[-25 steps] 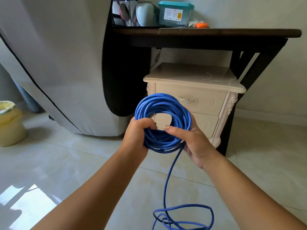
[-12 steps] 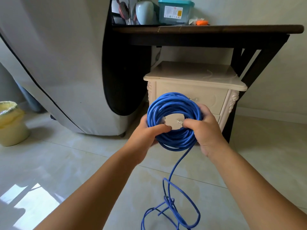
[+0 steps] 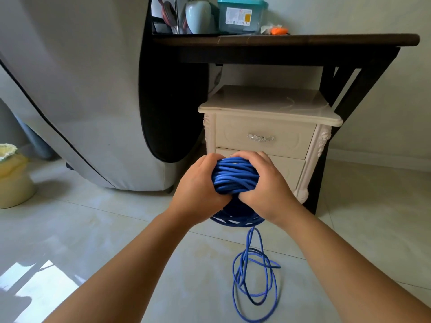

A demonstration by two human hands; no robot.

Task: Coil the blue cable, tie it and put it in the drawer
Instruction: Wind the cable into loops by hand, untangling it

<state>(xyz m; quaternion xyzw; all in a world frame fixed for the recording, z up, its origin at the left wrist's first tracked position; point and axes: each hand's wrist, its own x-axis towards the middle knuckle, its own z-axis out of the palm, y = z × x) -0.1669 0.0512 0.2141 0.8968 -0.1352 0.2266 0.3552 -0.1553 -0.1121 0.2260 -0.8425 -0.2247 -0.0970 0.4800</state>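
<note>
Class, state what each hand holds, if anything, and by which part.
Both hold the coiled blue cable: left hand grips its left side, right hand its right side. Its loose tail hangs free to the floor.

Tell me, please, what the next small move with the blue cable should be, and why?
Probably let the right hand release the coil, reach down for the loose cable and lay another turn, while the left hand holds it. Both hands grip the coil now, yet several loops lie on the floor, so tying would seem premature; the drawer is shut.
</note>
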